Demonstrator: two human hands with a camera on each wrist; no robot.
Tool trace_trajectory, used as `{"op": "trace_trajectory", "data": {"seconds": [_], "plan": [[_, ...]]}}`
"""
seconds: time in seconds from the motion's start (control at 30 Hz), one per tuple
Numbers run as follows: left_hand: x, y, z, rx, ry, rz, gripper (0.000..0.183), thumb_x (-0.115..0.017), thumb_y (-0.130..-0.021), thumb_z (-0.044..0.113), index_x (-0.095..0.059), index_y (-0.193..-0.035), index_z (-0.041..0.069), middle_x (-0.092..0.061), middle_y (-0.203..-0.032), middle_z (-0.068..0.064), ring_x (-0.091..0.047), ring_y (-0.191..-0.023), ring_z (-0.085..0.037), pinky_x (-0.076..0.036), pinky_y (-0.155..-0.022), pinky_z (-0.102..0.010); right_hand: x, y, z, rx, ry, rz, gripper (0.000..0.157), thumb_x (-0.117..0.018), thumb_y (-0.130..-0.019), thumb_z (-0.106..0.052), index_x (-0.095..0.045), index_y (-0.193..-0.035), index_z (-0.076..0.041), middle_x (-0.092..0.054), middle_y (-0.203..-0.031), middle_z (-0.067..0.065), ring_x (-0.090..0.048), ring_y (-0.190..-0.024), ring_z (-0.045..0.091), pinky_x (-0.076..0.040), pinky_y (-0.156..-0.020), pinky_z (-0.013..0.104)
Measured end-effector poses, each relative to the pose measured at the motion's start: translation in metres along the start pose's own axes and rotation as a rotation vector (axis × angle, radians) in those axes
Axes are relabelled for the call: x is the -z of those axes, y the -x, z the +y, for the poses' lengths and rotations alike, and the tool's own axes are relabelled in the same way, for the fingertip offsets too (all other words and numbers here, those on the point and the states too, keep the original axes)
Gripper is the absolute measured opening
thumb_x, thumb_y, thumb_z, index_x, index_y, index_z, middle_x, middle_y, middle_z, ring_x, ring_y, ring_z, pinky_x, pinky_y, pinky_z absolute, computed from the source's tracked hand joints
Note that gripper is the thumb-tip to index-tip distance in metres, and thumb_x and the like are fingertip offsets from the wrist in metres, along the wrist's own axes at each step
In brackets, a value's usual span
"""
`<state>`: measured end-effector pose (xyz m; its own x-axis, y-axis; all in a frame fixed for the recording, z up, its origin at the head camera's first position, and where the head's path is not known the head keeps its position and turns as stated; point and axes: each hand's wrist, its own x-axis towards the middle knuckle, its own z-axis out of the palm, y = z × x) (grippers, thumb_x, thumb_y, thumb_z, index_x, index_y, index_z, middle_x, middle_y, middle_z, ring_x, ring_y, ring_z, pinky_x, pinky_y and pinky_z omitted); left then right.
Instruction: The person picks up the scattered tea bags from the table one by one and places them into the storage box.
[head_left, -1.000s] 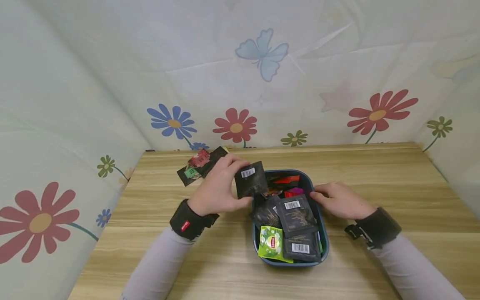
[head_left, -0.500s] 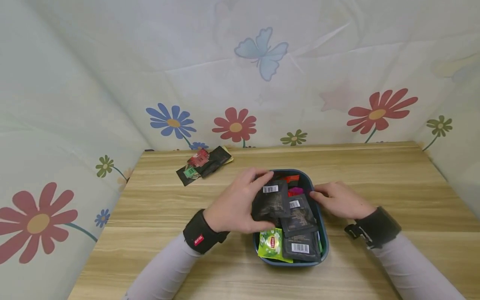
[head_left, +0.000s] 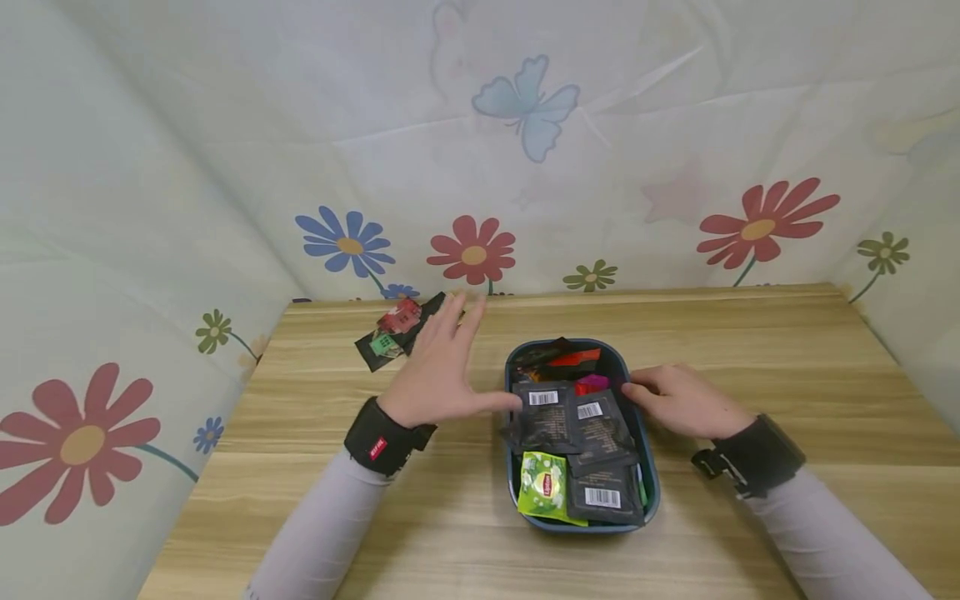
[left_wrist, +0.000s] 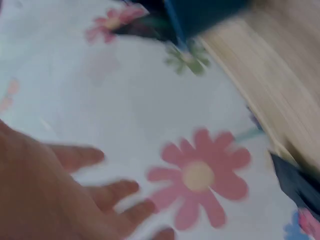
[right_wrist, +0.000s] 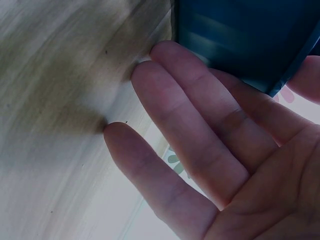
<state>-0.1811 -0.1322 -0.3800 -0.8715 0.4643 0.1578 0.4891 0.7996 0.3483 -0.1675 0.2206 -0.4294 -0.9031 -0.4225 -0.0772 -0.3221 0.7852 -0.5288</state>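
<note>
In the head view my left hand is spread with nothing in it, between the bin and the pile of packets at the back left. Its thumb points toward the left rim of a dark blue bin. Black tea bag packets with barcodes fill the bin; one black packet lies at its left side. A green Lipton tea bag packet sits at the front left. My right hand rests beside the bin, thumb at its right rim. In the right wrist view its fingers extend loosely beside the blue wall.
Several packets lie at the back left of the wooden table, among them a red packet and a green-and-black packet. A flower-printed curtain rises behind the table. The left wrist view is blurred.
My left hand carried a black packet rightward into the bin, let it go on top of the others, and moved back left with fingers spread. My right hand has stayed put.
</note>
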Motion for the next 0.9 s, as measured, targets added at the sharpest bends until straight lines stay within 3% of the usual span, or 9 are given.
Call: {"op": "trace_trajectory", "data": {"seconds": [0.13, 0.27, 0.53, 0.7, 0.9], "plan": [[-0.001, -0.010, -0.031, 0.229, 0.003, 0.032, 0.124, -0.071, -0.078, 0.076, -0.014, -0.167, 0.010, -0.009, -0.174, -0.018, -0.011, -0.161, -0.038, -0.016, -0.126, -0.065, 0.000, 0.000, 0.000, -0.001, -0.004, -0.005, 0.025, -0.055, -0.107, -0.030, -0.069, -0.092, -0.015, -0.050, -0.067, -0.005, -0.049, -0.062, 0.012, -0.038, -0.057, 0.028], [-0.002, -0.018, -0.067, 0.329, 0.030, 0.027, 0.119, -0.070, -0.082, 0.071, -0.015, -0.166, 0.005, -0.011, -0.173, -0.022, -0.012, -0.161, -0.042, -0.019, -0.126, -0.065, 0.001, 0.000, 0.000, -0.011, -0.005, -0.012, 0.024, -0.056, -0.106, -0.030, -0.070, -0.095, -0.015, -0.050, -0.068, -0.004, -0.050, -0.063, 0.012, -0.039, -0.058, 0.028], [-0.001, -0.024, -0.129, 0.402, 0.066, 0.036, 0.116, -0.069, -0.087, 0.066, -0.012, -0.166, 0.003, -0.014, -0.171, -0.026, -0.017, -0.158, -0.046, -0.028, -0.123, -0.064, 0.001, 0.000, 0.000, -0.014, 0.004, -0.015, 0.024, -0.056, -0.106, -0.030, -0.072, -0.100, -0.014, -0.052, -0.069, -0.004, -0.051, -0.065, 0.013, -0.039, -0.060, 0.029], [-0.002, -0.026, -0.145, 0.411, 0.086, 0.048, 0.111, -0.071, -0.088, 0.061, -0.014, -0.165, 0.004, -0.015, -0.170, -0.027, -0.017, -0.158, -0.047, -0.027, -0.123, -0.065, 0.001, 0.001, 0.000, -0.013, 0.006, -0.011, 0.023, -0.056, -0.106, -0.029, -0.071, -0.096, -0.015, -0.051, -0.069, -0.004, -0.050, -0.064, 0.013, -0.039, -0.059, 0.029], [-0.013, -0.031, -0.163, 0.413, 0.073, 0.000, 0.109, -0.071, -0.090, 0.056, -0.014, -0.165, 0.001, -0.021, -0.169, -0.027, -0.023, -0.156, -0.048, -0.027, -0.124, -0.062, 0.002, 0.001, 0.000, -0.003, 0.005, -0.002, 0.024, -0.056, -0.106, -0.031, -0.071, -0.096, -0.015, -0.051, -0.069, -0.005, -0.050, -0.066, 0.012, -0.039, -0.060, 0.028]]}}
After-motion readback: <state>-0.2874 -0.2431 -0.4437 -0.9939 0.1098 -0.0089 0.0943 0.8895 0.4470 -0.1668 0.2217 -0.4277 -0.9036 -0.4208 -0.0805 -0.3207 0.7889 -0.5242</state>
